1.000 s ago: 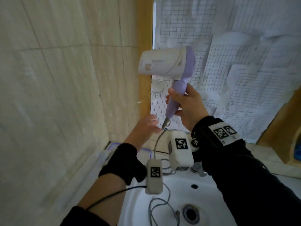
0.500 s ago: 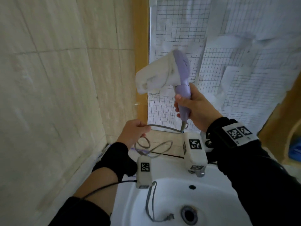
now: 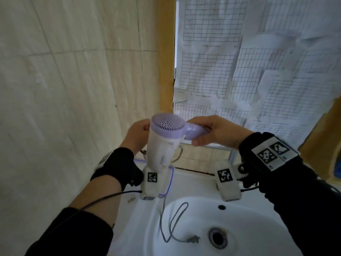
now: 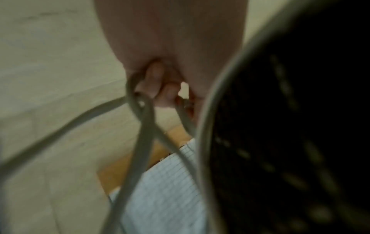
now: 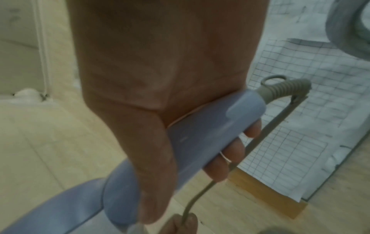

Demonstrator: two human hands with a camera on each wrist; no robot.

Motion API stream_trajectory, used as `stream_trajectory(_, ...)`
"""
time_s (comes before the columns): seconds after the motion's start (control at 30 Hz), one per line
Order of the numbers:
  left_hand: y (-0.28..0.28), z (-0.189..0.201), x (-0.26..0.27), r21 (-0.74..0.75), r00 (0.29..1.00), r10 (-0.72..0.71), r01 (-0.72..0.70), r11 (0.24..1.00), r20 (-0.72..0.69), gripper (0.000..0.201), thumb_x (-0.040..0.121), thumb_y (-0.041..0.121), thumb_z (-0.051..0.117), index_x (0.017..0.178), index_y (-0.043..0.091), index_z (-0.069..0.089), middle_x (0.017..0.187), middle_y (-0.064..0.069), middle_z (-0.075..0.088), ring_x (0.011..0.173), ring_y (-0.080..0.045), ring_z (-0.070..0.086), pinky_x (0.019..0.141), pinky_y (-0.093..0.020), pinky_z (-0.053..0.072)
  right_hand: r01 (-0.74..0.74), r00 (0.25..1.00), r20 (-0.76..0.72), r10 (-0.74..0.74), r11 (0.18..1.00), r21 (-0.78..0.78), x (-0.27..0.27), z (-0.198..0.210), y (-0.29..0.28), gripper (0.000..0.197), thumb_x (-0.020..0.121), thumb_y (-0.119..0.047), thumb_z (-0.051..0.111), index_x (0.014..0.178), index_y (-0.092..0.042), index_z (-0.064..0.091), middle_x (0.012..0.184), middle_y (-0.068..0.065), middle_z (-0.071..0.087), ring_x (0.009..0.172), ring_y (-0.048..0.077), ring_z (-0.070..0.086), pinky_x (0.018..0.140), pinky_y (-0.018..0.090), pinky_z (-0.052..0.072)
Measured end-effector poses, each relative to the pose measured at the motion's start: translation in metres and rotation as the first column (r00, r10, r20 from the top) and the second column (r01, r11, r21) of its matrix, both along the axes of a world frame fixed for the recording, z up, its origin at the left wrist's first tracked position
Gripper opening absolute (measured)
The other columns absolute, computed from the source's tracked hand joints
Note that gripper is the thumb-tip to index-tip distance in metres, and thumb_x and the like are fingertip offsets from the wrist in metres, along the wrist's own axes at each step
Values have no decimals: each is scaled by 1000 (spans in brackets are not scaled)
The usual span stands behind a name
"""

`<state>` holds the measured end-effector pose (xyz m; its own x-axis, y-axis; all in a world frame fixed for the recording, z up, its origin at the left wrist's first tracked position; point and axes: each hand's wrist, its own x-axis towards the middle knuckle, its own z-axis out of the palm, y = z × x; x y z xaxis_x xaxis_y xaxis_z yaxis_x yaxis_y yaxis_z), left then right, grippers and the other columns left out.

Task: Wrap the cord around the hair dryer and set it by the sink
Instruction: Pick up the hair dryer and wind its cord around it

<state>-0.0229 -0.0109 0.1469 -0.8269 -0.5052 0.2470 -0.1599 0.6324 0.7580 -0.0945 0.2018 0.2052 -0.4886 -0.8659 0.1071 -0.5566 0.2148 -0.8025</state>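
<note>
The white and lilac hair dryer [image 3: 162,145] hangs above the sink's left rear corner, nozzle pointing down and its rear grille facing me. My right hand [image 3: 214,133] grips the lilac handle [image 5: 210,131], which lies sideways. My left hand [image 3: 135,136], just left of the dryer body, pinches loops of the grey cord [image 4: 140,126]. The cord [image 3: 173,224] drops into the white sink [image 3: 258,228], where its plug [image 3: 192,244] lies near the drain. The cord leaves the handle's end at a ribbed collar [image 5: 284,90].
A beige tiled wall [image 3: 64,89] rises close on the left. Behind the sink stand a wooden post [image 3: 166,61] and a wire grid hung with papers [image 3: 249,71]. The drain [image 3: 217,237] sits in the basin's front.
The dryer has swung from upright to handle-sideways with the nozzle down, and has come lower and closer. My left hand rose beside the dryer body with the cord; the plug slid along the basin.
</note>
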Motion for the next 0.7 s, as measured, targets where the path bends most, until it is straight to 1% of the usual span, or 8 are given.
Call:
stream_trajectory(0.07, -4, 1, 0, -30, 997, 43, -41, 999, 69, 13, 89, 5, 50, 78, 10, 57, 82, -5, 49, 84, -17, 41, 68, -25, 31, 10, 997, -71, -5, 998, 70, 0, -2, -2, 36, 73, -5, 74, 105, -18, 65, 94, -3, 67, 74, -8, 61, 69, 5, 47)
stream_trajectory(0.1, -2, 4, 2, -29, 998, 50, -50, 998, 22, 14, 89, 5, 49, 83, 8, 62, 84, -3, 50, 84, -15, 41, 70, -24, 29, 33, 994, -111, -22, 994, 104, 0, -2, -2, 35, 73, -8, 75, 104, -20, 66, 96, -3, 68, 79, -2, 62, 74, 8, 48)
stream_trajectory(0.13, -2, 6, 4, -110, 999, 38, -35, 993, 19, 14, 87, 6, 52, 82, 7, 65, 84, -2, 51, 83, -15, 43, 71, -23, 29, 66, 986, -160, -42, 987, 147, -1, -2, -2, 34, 73, -10, 75, 104, -21, 67, 98, -3, 69, 84, 5, 63, 80, 14, 48)
stream_trajectory(0.2, -5, 10, 10, -94, 998, -32, 26, 995, -62, 11, 80, 14, 64, 70, 10, 65, 75, -2, 58, 74, -14, 49, 66, -22, 35, 144, 950, -308, -54, 950, 277, -1, -3, -5, 36, 71, -19, 75, 106, -24, 68, 100, -4, 71, 93, 13, 62, 89, 28, 47)
stream_trajectory(0.3, -11, 17, 11, -44, 994, -56, 52, 998, -96, 24, 73, 24, 74, 65, 4, 65, 56, 1, 54, 47, 0, 46, 47, -6, 35, 326, 778, -626, 45, 823, 464, 4, -10, -13, 38, 71, -39, 70, 107, -33, 64, 96, -11, 64, 94, 15, 58, 81, 33, 44)
stream_trajectory(0.37, -10, 20, 11, -67, 992, -75, 69, 995, -99, 25, 73, 23, 75, 66, 1, 65, 50, 6, 51, 41, 3, 46, 42, -4, 34, 414, 700, -711, 62, 776, 475, 4, -16, -18, 38, 73, -45, 67, 107, -29, 61, 94, -9, 59, 89, 16, 53, 75, 32, 41)
stream_trajectory(0.5, -8, 22, 13, -57, 989, -91, 85, 995, -117, 20, 71, 22, 77, 71, 5, 66, 47, 14, 59, 44, 7, 52, 44, -3, 36, 499, 679, -733, -53, 766, 406, 0, -21, -21, 39, 77, -45, 64, 106, -20, 59, 99, -1, 64, 84, 19, 54, 73, 31, 42)
stream_trajectory(0.7, -7, 24, 23, -19, 988, -144, 143, 990, -64, 19, 67, 37, 79, 78, 25, 68, 79, 1, 68, 73, -7, 60, 63, -15, 40, 634, 601, -761, -244, 726, 267, -12, -19, -20, 28, 82, -38, 59, 95, -13, 59, 81, -1, 57, 76, 21, 55, 67, 31, 43)
